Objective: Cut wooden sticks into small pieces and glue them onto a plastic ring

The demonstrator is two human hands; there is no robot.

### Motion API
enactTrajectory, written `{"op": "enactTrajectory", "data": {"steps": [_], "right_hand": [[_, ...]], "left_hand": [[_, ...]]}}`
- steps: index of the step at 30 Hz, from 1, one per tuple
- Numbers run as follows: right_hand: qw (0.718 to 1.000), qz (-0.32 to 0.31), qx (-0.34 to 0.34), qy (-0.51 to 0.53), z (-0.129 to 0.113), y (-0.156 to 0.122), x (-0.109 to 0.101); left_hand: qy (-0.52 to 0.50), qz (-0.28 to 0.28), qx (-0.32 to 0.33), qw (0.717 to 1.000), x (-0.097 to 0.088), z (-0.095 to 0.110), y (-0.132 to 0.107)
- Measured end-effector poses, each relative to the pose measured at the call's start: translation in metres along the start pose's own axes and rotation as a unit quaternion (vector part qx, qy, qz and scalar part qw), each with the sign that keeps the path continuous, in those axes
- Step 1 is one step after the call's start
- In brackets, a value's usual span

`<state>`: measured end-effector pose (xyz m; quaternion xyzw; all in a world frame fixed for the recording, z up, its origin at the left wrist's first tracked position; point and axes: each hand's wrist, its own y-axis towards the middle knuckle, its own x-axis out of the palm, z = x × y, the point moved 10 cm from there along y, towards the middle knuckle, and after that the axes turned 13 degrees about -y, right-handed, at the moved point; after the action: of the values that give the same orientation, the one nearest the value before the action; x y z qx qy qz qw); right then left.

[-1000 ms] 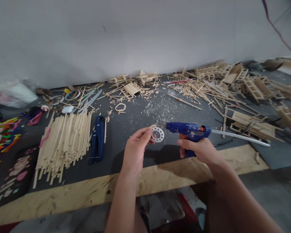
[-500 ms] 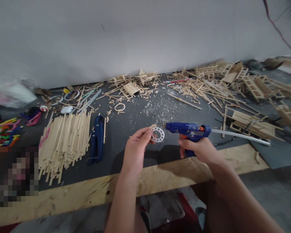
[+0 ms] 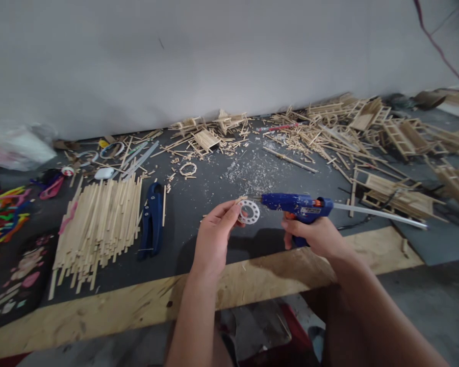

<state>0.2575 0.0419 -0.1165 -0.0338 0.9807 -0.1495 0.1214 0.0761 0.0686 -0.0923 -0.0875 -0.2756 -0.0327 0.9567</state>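
Observation:
My left hand (image 3: 219,224) pinches a white ring with round holes (image 3: 254,212) between thumb and fingers, above the dark worktop. A small piece of pale wood (image 3: 243,199) shows at the ring's upper edge, by my fingertips. My right hand (image 3: 316,233) is wrapped round the handle of a blue glue gun (image 3: 290,202), fingers by its orange trigger. The gun's nozzle points left, right at the wood piece; whether they touch I cannot tell. A long pale glue stick (image 3: 378,216) sticks out of the gun's back.
To the left lie a heap of thin wooden sticks (image 3: 99,219), a blue cutter (image 3: 151,219) and a dark patterned case (image 3: 21,278). A small stick ring (image 3: 188,169) lies behind my hands. Stick scraps (image 3: 317,137) and small wooden models (image 3: 400,196) spread along the back and right.
Both hands, the ring and the glue gun stay almost where they were. The view has shifted very slightly.

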Motion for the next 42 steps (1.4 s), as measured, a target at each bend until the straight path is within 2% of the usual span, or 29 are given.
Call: {"op": "enactTrajectory", "data": {"steps": [10, 16, 19, 21, 25, 30, 33, 36, 40, 42], "right_hand": [[0.999, 0.004, 0.01, -0.042, -0.002, -0.002, -0.002], [1.0, 0.008, -0.001, -0.013, -0.001, -0.002, -0.006], [0.999, 0.038, 0.0, 0.025, 0.001, 0.001, -0.013], [0.997, 0.054, -0.004, 0.062, 0.001, 0.004, -0.018], [0.991, 0.049, 0.002, 0.127, 0.001, 0.014, -0.02], [0.99, 0.057, 0.054, 0.118, 0.01, 0.026, -0.03], [0.989, 0.051, 0.066, 0.118, 0.015, 0.029, -0.042], [0.992, 0.065, 0.063, 0.087, 0.019, 0.024, -0.066], [0.992, 0.113, 0.051, -0.019, 0.018, 0.008, -0.104], [0.986, 0.128, 0.021, -0.107, 0.004, 0.0, -0.109]], "left_hand": [[-0.013, -0.008, -0.01, 1.0, 0.003, -0.002, 0.0], [-0.035, -0.023, -0.023, 0.999, 0.006, -0.004, -0.001], [-0.042, -0.031, -0.016, 0.999, 0.006, -0.001, -0.001], [-0.043, -0.029, -0.006, 0.999, 0.003, 0.003, 0.0], [-0.042, -0.002, 0.008, 0.999, -0.009, 0.01, 0.002], [-0.044, 0.043, 0.037, 0.997, -0.029, 0.023, 0.004], [-0.053, 0.067, 0.068, 0.994, -0.042, 0.033, 0.006], [-0.046, 0.088, 0.112, 0.989, -0.054, 0.043, 0.006], [-0.025, 0.109, 0.138, 0.984, -0.063, 0.048, 0.005], [-0.021, 0.114, 0.141, 0.983, -0.064, 0.048, 0.005]]}}
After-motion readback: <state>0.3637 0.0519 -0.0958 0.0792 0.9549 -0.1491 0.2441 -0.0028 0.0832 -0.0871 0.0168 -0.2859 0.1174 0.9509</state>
